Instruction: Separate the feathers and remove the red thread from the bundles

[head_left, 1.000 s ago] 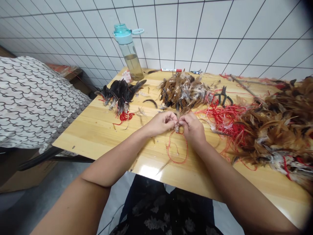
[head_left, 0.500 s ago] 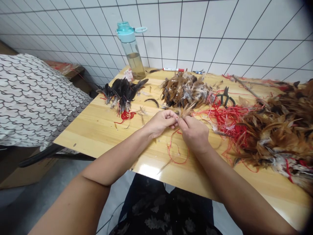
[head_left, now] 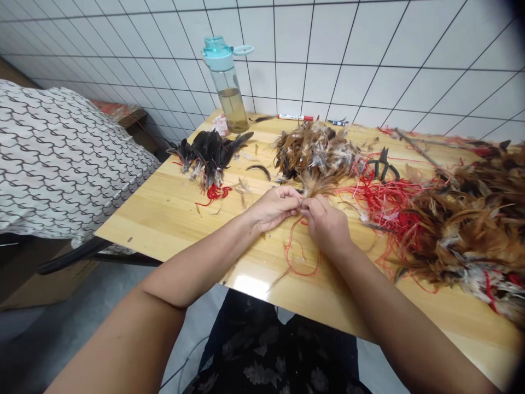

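Note:
My left hand (head_left: 279, 207) and my right hand (head_left: 326, 223) meet over the table, fingertips pinched together around the base of a small bunch of light brown feathers (head_left: 315, 184). The feathers fan out beyond the fingers, away from me. A red string (head_left: 289, 253) hangs from beneath my hands and lies in a loop on the wood. What the fingertips hold exactly is partly hidden. Just behind the hands lies a pile of brown and white feathers (head_left: 315, 150); to the right is a tangle of red strings (head_left: 394, 202).
On the wooden table (head_left: 164, 219) are black feather bunches (head_left: 209, 156) at left, a water bottle (head_left: 232, 98), a red-and-white marker (head_left: 294, 117), black-handled pliers (head_left: 383, 164) and a stick (head_left: 424, 153). A large brown feather heap (head_left: 476, 224) covers the right side. A tiled wall stands behind.
The view has shifted slightly, moving the scene a little to the right. My right fingers have changed their pinch on the feather bunch; both hands stay together in the same place.

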Demonstrator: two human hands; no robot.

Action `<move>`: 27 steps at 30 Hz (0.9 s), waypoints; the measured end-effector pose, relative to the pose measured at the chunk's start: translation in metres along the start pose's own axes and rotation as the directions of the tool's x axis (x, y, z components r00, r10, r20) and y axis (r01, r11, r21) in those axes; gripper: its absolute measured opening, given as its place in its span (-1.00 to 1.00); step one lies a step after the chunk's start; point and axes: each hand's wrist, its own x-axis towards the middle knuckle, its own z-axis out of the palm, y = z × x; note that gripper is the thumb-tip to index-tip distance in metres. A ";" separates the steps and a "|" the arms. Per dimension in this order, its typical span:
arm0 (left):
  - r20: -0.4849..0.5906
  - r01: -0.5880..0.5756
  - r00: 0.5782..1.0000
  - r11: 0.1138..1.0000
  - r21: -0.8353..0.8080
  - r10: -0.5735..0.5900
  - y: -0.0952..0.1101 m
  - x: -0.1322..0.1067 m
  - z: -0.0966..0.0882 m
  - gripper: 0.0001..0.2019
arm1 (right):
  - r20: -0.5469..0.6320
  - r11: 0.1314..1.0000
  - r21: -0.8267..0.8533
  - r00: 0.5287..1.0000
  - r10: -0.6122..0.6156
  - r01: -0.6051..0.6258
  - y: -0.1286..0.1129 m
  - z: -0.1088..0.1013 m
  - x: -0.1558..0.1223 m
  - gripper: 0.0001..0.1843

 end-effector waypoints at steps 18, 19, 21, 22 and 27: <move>-0.064 -0.199 0.973 0.950 0.241 0.220 0.001 0.000 0.005 -0.80 | -0.149 0.896 0.429 0.969 0.197 -0.116 0.007 0.008 0.005 -0.83; -0.063 -0.210 0.970 0.940 0.270 0.235 0.000 0.000 0.005 -0.80 | -0.136 0.879 0.457 0.966 0.219 -0.135 0.008 0.008 0.005 -0.83; -0.058 -0.238 0.960 0.911 0.336 0.273 -0.001 0.000 0.004 -0.80 | -0.100 0.833 0.522 0.956 0.275 -0.185 0.009 0.010 0.006 -0.85; -0.050 -0.259 0.954 0.893 0.369 0.297 -0.001 0.000 0.004 -0.79 | -0.079 0.804 0.554 0.948 0.307 -0.214 0.010 0.011 0.007 -0.86; 0.081 -0.427 0.883 0.724 0.542 0.461 -0.003 -0.001 0.003 -0.85 | 0.048 0.629 0.700 0.902 0.430 -0.337 0.014 0.017 0.007 -0.84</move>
